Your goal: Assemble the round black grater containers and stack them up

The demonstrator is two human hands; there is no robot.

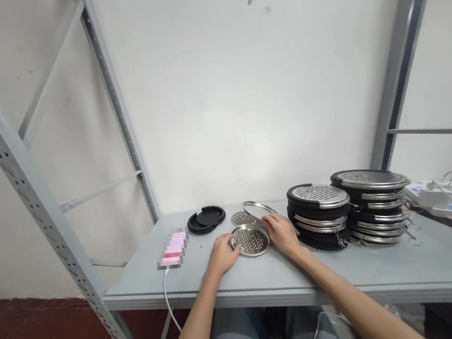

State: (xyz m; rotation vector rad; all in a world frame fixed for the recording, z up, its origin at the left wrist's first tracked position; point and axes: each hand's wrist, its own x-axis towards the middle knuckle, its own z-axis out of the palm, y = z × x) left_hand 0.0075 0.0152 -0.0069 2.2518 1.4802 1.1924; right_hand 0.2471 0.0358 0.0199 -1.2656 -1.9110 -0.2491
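A shallow round metal dish with a perforated bottom lies on the table in front of me. My left hand grips its left rim, thumb over the edge. Just above the dish's far right side, my right hand pinches a thin round metal rim piece, which is tilted up. Whether its middle is open or solid I cannot tell. Behind the dish a flat perforated metal disc rests on the table, partly covered by the rim piece. Farther left are black round rings with a black disc.
To the right stand two stacks of round perforated metal pieces with black edges and small chains, a smaller stack and a larger one. A phone with a white cable lies left. Cables and a power strip are far right. Metal shelf posts flank the table.
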